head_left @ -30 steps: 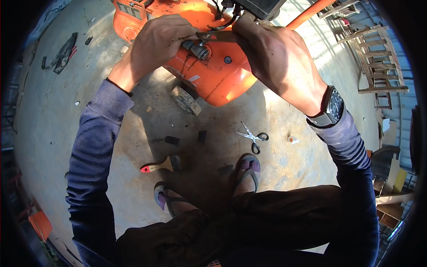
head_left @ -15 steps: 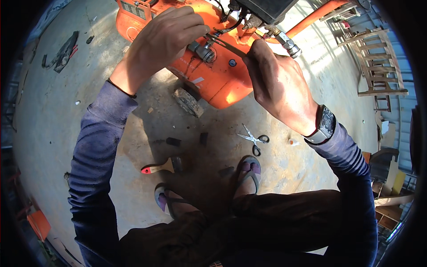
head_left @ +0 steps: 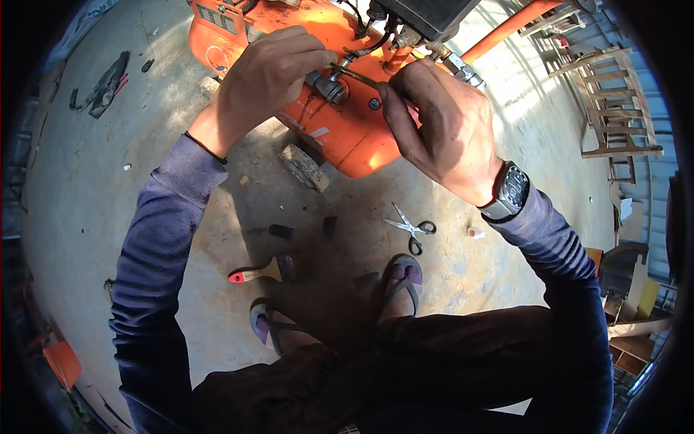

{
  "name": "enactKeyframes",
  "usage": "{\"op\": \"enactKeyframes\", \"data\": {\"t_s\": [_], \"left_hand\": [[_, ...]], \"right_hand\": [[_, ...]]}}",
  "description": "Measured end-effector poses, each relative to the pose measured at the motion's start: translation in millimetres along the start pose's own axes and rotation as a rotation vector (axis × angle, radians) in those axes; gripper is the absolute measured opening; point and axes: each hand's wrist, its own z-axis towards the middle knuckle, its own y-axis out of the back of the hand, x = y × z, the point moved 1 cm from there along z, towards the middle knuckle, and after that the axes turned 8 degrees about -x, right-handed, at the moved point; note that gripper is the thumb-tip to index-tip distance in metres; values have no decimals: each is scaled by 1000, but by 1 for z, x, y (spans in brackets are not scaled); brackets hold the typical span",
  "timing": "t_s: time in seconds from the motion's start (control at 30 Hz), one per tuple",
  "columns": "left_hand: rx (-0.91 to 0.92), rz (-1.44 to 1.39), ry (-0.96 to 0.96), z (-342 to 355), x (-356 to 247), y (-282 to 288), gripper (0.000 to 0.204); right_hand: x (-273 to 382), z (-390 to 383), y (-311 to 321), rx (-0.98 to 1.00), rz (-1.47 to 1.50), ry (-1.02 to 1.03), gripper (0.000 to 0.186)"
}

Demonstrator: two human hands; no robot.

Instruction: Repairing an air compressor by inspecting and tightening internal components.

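My left hand (head_left: 270, 81) has curled fingers at a small fitting above the silver valve (head_left: 327, 87) on an orange tank (head_left: 348, 145); what they pinch is hidden. My right hand (head_left: 445, 123) is closed on a slim brownish metal tool (head_left: 356, 74), which reaches left to that fitting and my left fingertips. A black housing (head_left: 426, 16) with hoses sits above my hands, and a second silver fitting (head_left: 463, 71) shows beyond my right knuckles.
On the concrete floor (head_left: 137, 217) lie open scissors (head_left: 410, 226), a paintbrush (head_left: 256, 272), dark scraps (head_left: 280, 231), a block (head_left: 303, 166) by the tank and a dark bundle (head_left: 101, 87). Wooden furniture (head_left: 607, 101) lines the right wall. My sandaled feet (head_left: 401, 282) are below the tank.
My right hand has moved down and slightly left, uncovering the slim tool and the right-hand fitting. My left hand has shifted slightly rightward, still at the small fitting.
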Motion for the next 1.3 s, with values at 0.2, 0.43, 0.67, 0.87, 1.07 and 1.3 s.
{"op": "enactKeyframes", "data": {"t_s": [0.2,0.43,0.67,0.87,1.07,1.3], "left_hand": [[-7,-5,29,-3,4,0,39],[-110,-4,24,-7,3,-6,25],[43,4,83,-5,17,-7,32],[186,136,235,7,17,-5,17],[222,-328,534,13,12,23,16],[91,-507,621,3,29,18,20]], "right_hand": [[-7,18,-24,-347,-36,279,9],[-4,24,-12,220,-295,44,16],[1,47,-9,423,-299,61,13],[6,83,-11,504,-376,278,11],[-3,110,-25,692,-421,359,14],[-14,161,-66,974,96,266,13]]}}
